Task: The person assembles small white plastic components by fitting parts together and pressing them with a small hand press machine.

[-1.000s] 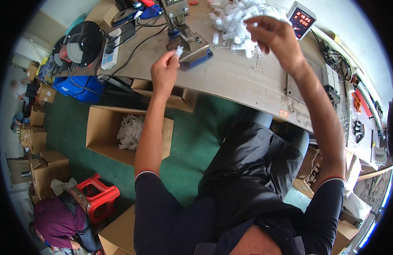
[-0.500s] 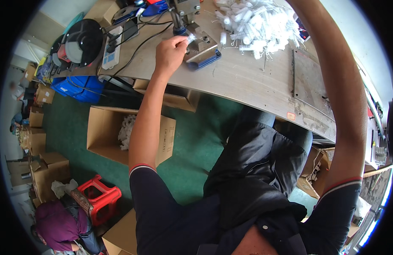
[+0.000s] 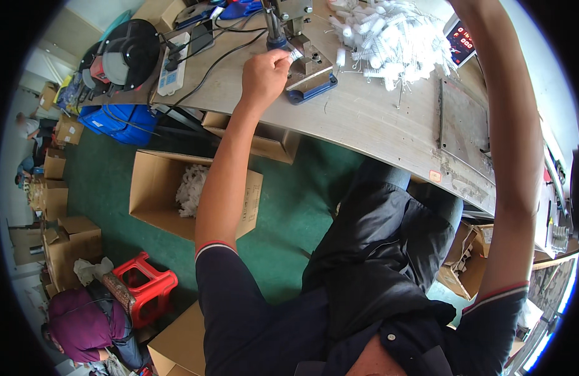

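The left hand (image 3: pixel 266 78) pinches a small white bristly brush (image 3: pixel 296 55) between thumb and fingers by the grey metal fixture (image 3: pixel 309 78); likely light and springy, it suits an end grip; the right hand is out of view.

1. A small white brush (image 3: pixel 295 54) is sticking out from the fingertips of the left hand (image 3: pixel 264 76), on their right side. Those fingers are pinching and mostly hiding it, and its visible end is showing pale and blurred. It is lying over the near-left edge of the steel fixture (image 3: pixel 312 70); whether the two are touching is unclear.
2. The fixture, a grey block on a blue base, is sitting just right of the left hand.
3. The press (image 3: pixel 294 14), a metal machine with an upright shaft, is standing just beyond the left hand.
4. A pile of white brushes (image 3: pixel 396 44) is spreading farther right of that hand, with thin wire stems poking out.
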Demonstrator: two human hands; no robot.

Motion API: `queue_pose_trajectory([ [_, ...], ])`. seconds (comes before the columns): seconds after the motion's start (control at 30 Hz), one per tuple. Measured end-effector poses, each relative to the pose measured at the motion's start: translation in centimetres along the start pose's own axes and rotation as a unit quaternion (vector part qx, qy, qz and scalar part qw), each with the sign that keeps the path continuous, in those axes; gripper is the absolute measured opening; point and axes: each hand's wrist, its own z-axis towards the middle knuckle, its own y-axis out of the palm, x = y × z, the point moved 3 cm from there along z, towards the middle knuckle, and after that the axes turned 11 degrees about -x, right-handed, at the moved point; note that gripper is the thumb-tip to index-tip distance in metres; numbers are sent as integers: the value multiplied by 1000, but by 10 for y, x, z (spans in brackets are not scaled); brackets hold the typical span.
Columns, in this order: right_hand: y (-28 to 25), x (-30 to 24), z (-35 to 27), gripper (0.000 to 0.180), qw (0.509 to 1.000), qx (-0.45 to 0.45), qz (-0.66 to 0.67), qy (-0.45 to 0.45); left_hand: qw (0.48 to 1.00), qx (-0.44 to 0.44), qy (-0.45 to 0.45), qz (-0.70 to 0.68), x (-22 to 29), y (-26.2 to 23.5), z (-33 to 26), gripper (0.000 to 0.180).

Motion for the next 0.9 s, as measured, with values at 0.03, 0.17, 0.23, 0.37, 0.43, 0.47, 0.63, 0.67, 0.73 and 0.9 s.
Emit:
queue_pose_trajectory([
  [0.03,8,5,-15,54,1000,0,-6,1,1000,-2,11,9,4,2,3,19],
  [0.17,52,16,-69,37,987,147,-4,71,1000,-7,2,18,2,-1,2,19],
  [0.23,64,33,-86,44,987,104,-92,77,1000,-8,6,25,0,-2,2,19],
  [0.37,107,65,-118,33,972,164,-133,99,998,-8,13,66,-2,-5,2,20],
  [0.43,119,79,-126,29,970,177,-90,141,997,-9,7,73,5,-2,3,20],
  [0.47,124,87,-128,29,970,179,-90,141,997,-9,-2,80,8,-1,4,20],
  [0.63,149,119,-133,26,969,209,-97,88,996,-5,-13,86,7,-1,6,20],
  [0.67,150,124,-135,26,969,211,-104,80,997,-10,-32,75,5,-1,7,20],
  [0.73,151,123,-134,26,967,213,-112,82,996,-11,-33,78,4,-3,6,20],
  [0.9,156,129,-132,24,964,227,-97,95,995,-10,-30,91,8,-9,3,20],
])
